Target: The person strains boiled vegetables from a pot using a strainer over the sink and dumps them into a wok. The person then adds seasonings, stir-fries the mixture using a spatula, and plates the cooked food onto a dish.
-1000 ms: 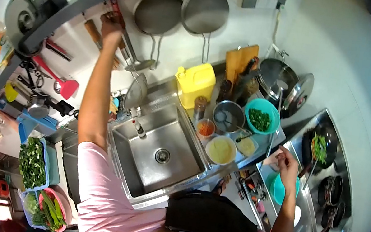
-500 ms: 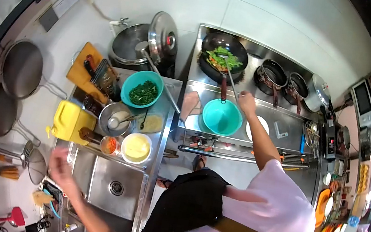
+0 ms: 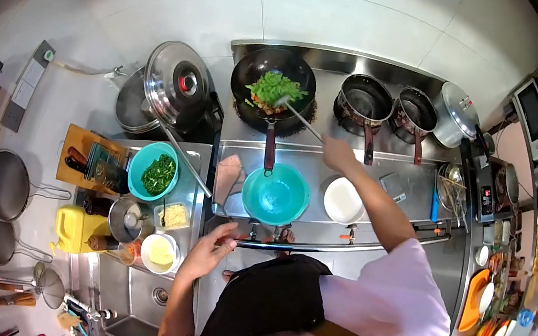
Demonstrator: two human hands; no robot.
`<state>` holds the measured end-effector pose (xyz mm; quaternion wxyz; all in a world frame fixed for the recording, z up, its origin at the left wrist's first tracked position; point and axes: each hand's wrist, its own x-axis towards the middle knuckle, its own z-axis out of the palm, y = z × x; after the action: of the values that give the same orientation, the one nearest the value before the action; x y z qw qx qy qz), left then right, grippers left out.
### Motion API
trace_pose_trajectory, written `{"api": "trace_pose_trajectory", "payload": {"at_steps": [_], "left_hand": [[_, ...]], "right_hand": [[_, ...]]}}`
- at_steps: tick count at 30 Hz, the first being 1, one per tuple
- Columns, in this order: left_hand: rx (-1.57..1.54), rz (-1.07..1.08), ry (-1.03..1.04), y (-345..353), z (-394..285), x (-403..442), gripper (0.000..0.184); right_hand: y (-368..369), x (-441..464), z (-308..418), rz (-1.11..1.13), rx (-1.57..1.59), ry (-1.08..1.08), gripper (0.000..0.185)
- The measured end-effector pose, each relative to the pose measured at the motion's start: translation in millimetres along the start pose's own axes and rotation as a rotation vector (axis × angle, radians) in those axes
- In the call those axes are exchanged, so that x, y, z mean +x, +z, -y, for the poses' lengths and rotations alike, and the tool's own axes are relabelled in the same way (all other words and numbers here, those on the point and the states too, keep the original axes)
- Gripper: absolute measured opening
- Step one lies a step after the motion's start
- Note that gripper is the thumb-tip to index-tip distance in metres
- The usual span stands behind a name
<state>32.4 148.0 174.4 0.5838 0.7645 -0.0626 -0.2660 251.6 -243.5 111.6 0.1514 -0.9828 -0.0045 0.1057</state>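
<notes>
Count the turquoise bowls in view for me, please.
2 visible: one turquoise bowl holds chopped greens on the left counter; another turquoise bowl sits in front of the wok. Others could be hidden.

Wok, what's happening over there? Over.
Right hand gripping long-handled utensil, its head at the greens in the wok. Left hand open, near the steel rail. Nothing visibly blocking the wok.
</notes>
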Motion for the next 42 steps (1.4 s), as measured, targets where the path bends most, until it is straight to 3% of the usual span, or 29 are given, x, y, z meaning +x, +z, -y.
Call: {"api": "trace_pose_trajectory", "payload": {"at_steps": [2, 5, 10, 13, 15, 17, 18, 19, 20, 22, 24, 27, 29, 31, 33, 35, 38, 39, 40, 42], "left_hand": [[-0.056, 0.022, -0.042, 11, 15, 16, 0.045], [-0.075, 0.037, -0.073, 27, 3, 59, 0.037], [-0.037, -0.255, -0.025, 18, 59, 147, 0.038], [0.220, -0.454, 0.016, 13, 76, 222, 0.051], [0.059, -0.407, -0.093, 17, 89, 287, 0.058], [-0.238, -0.346, -0.170, 32, 54, 316, 0.052], [-0.544, -0.112, -0.246, 28, 60, 339, 0.041], [-0.559, -0.028, -0.257, 27, 62, 348, 0.034], [-0.573, 0.054, -0.268, 28, 50, 351, 0.028], [-0.480, -0.148, -0.360, 33, 5, 349, 0.016], [-0.474, -0.095, -0.225, 25, -7, 352, 0.018], [-0.354, -0.222, -0.076, 31, -4, 342, 0.018], [-0.120, -0.338, 0.088, 50, 39, 302, 0.019], [-0.099, -0.286, -0.023, 52, 31, 268, 0.017], [-0.222, -0.195, -0.139, 34, 4, 276, 0.017], [-0.339, -0.114, -0.137, 14, -26, 295, 0.019], [-0.274, -0.109, -0.305, 5, -51, 239, 0.023], [-0.280, -0.076, -0.309, 2, -46, 245, 0.024], [-0.263, -0.008, -0.184, -6, -28, 267, 0.024], [-0.359, -0.094, -0.118, 1, -49, 288, 0.027]], "right_hand": [[-13, -15, -13, 0.022, -0.038, 0.005, 0.035], [33, 39, -25, -0.036, 0.104, -0.004, 0.034], [21, 47, -33, 0.038, 0.175, -0.162, 0.039], [-50, 22, -40, 0.096, 0.054, -0.196, 0.034], [-104, -3, -26, 0.138, -0.072, -0.171, 0.029], [-146, -19, -9, 0.190, -0.193, -0.192, 0.028], [-152, -19, -2, 0.235, -0.222, -0.189, 0.027], [-159, -20, 4, 0.278, -0.255, -0.186, 0.026], [-164, -21, 8, 0.321, -0.289, -0.183, 0.026], [-129, 3, -5, 0.232, -0.202, -0.267, 0.025], [-86, 27, -4, 0.114, -0.117, -0.219, 0.023], [-60, 18, -14, 0.019, 0.048, -0.157, 0.023], [-106, -40, -10, 0.034, -0.004, -0.293, 0.021], [-121, -37, -4, 0.045, -0.058, -0.336, 0.021], [-79, -20, 11, 0.121, -0.067, -0.256, 0.021], [-109, -26, 31, 0.161, -0.106, -0.229, 0.018], [-131, -25, 20, 0.183, -0.146, -0.258, 0.019], [-135, -25, 19, 0.170, -0.182, -0.286, 0.019], [-130, -34, 20, 0.182, -0.208, -0.312, 0.019], [-116, -14, 36, 0.187, -0.204, -0.210, 0.021]]}}
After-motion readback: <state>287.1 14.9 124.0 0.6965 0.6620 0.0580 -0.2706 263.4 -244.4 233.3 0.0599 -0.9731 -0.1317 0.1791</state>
